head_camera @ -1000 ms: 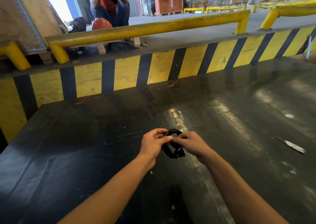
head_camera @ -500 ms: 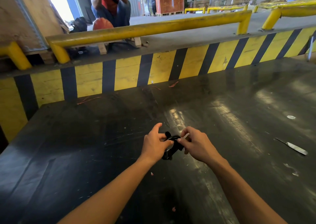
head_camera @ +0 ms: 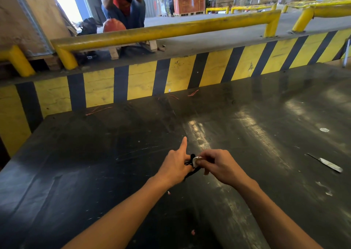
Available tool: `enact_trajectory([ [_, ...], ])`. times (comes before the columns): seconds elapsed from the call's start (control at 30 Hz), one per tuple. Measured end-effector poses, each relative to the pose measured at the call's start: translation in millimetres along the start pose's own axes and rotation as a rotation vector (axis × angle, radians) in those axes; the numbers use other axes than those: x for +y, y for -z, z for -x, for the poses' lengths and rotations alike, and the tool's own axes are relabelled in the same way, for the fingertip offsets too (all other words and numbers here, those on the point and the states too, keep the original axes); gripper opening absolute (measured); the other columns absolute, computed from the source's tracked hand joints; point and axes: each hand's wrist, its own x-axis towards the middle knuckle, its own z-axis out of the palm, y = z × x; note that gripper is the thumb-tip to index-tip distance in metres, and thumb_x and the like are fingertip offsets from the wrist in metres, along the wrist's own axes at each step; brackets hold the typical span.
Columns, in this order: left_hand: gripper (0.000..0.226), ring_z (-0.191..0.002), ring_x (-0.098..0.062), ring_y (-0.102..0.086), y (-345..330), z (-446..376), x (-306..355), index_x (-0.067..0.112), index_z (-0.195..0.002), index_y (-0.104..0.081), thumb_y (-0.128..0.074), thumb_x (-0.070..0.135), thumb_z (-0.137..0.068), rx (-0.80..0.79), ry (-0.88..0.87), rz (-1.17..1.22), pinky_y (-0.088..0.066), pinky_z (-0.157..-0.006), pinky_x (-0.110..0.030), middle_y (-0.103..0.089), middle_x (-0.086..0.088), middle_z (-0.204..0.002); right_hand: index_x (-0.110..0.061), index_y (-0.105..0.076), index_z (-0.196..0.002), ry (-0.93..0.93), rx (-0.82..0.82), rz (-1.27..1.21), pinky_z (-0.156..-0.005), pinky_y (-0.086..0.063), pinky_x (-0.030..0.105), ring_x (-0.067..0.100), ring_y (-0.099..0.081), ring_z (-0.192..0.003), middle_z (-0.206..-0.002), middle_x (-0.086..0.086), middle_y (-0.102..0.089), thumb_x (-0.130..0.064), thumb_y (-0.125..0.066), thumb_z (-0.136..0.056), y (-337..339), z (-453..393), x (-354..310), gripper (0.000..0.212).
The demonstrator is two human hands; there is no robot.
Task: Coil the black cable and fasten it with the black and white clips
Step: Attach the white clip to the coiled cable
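Observation:
A small coil of black cable (head_camera: 191, 170) is squeezed between my two hands, just above the black table (head_camera: 95, 163). My left hand (head_camera: 175, 166) grips the bundle from the left with its index finger pointing straight out. My right hand (head_camera: 218, 166) pinches a white clip (head_camera: 196, 160) against the top of the coil. Most of the cable is hidden behind my fingers. I cannot see a black clip.
A white-handled blade (head_camera: 327, 163) lies on the table to the right. Small white scraps (head_camera: 324, 129) and thin red wire bits (head_camera: 98, 110) are scattered around. A yellow-and-black striped barrier (head_camera: 180, 76) with yellow rails (head_camera: 161, 30) bounds the far edge. A person (head_camera: 123, 3) crouches beyond.
The open loop of cable has been pressed into a tight bundle. My left index finger has lifted and straightened. My right hand has brought a white clip onto the coil.

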Motion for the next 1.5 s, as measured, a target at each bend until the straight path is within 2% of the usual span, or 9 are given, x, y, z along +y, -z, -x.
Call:
enact_trajectory([
  [0.1, 0.102, -0.109, -0.015, -0.064, -1, 1, 2, 0.017, -0.15, 0.007, -0.069, 0.015, -0.083, -0.048, 0.006, -0.01, -0.047, -0.096, -0.031, -0.068, -0.007, -0.121, -0.023, -0.072, -0.083, 0.093, 0.096, 0.156, -0.061, -0.037, 0.015, 0.004, -0.053, -0.066, -0.076, -0.005, -0.06, -0.025, -0.068, -0.082, -2, -1, 7, 0.005],
  [0.37, 0.107, -0.107, -0.011, -0.064, -4, 2, -5, 0.017, -0.15, 0.01, -0.072, 0.015, -0.081, -0.114, 0.025, -0.024, -0.045, -0.099, -0.029, -0.07, -0.002, -0.116, -0.022, -0.063, -0.11, -0.038, -0.022, 0.035, -0.07, -0.05, 0.028, 0.01, -0.064, -0.072, -0.075, -0.007, -0.065, -0.024, -0.071, -0.079, -2, 0, 11, 0.032],
  [0.5, 0.107, -0.106, -0.01, -0.064, -1, 3, -4, 0.016, -0.149, 0.012, -0.071, 0.015, -0.081, -0.15, 0.015, -0.022, -0.043, -0.099, -0.028, -0.071, -0.001, -0.114, -0.028, -0.068, -0.083, -0.05, -0.114, 0.005, -0.062, -0.046, 0.029, 0.007, -0.057, -0.061, -0.067, -0.007, -0.064, -0.026, -0.07, -0.08, 3, -4, 10, 0.004],
  [0.6, 0.108, -0.113, -0.012, -0.061, 1, 2, -5, 0.018, -0.149, 0.01, -0.072, 0.012, -0.08, -0.203, 0.049, 0.037, -0.042, -0.105, -0.033, -0.069, -0.003, -0.119, -0.033, -0.064, -0.073, -0.073, -0.129, -0.033, -0.063, -0.047, 0.03, 0.007, -0.057, -0.064, -0.072, -0.006, -0.064, -0.03, -0.07, -0.078, 0, -2, 14, 0.009],
  [0.73, 0.102, -0.123, -0.017, -0.055, 5, 0, -15, 0.02, -0.151, -0.008, -0.075, 0.009, -0.076, -0.261, 0.129, 0.19, -0.036, -0.106, -0.035, -0.065, -0.005, -0.126, -0.013, -0.067, -0.08, -0.154, -0.022, -0.246, -0.061, -0.045, 0.029, 0.012, -0.056, -0.064, -0.074, 0.004, -0.064, -0.02, -0.068, -0.082, -7, 3, 18, 0.008],
  [0.93, 0.072, -0.095, -0.011, -0.067, 5, 4, -28, 0.016, -0.141, -0.036, -0.07, 0.003, -0.079, -0.253, 0.235, 0.419, -0.052, -0.078, -0.022, -0.068, -0.009, -0.115, -0.005, -0.068, -0.09, -0.266, 0.037, -0.512, -0.056, -0.044, 0.02, 0.01, -0.052, -0.058, -0.069, 0.006, -0.059, -0.012, -0.064, -0.085, -20, 7, 26, 0.009],
  [1.03, 0.067, -0.096, -0.016, -0.068, 2, 2, -32, 0.017, -0.138, -0.041, -0.071, 0.006, -0.08, -0.28, 0.252, 0.442, -0.052, -0.083, -0.025, -0.07, -0.007, -0.11, -0.003, -0.07, -0.088, -0.297, 0.086, -0.523, -0.054, -0.045, 0.015, 0.007, -0.053, -0.055, -0.066, 0.004, -0.061, -0.012, -0.065, -0.085, -27, 8, 29, 0.011],
  [1.27, 0.041, -0.104, -0.02, -0.063, -20, 6, -66, 0.014, -0.121, -0.056, -0.066, 0.004, -0.082, -0.219, 0.482, 0.641, -0.05, -0.094, -0.046, -0.068, -0.004, -0.105, -0.01, -0.07, -0.079, -0.525, 0.302, -0.808, -0.061, -0.051, 0.023, 0.009, -0.057, -0.056, -0.068, 0.006, -0.062, -0.007, -0.063, -0.085, -55, 3, 60, 0.009],
  [1.5, 0.048, -0.107, -0.023, -0.059, -52, 1, -117, 0.012, -0.12, -0.059, -0.073, 0.003, -0.075, 0.016, 0.777, 0.716, -0.049, -0.091, -0.038, -0.064, -0.008, -0.114, -0.014, -0.058, -0.104, -0.672, 0.153, -0.582, -0.065, -0.047, 0.027, 0.014, -0.056, -0.069, -0.085, 0.002, -0.062, -0.018, -0.066, -0.084, -102, -2, 90, 0.022],
])
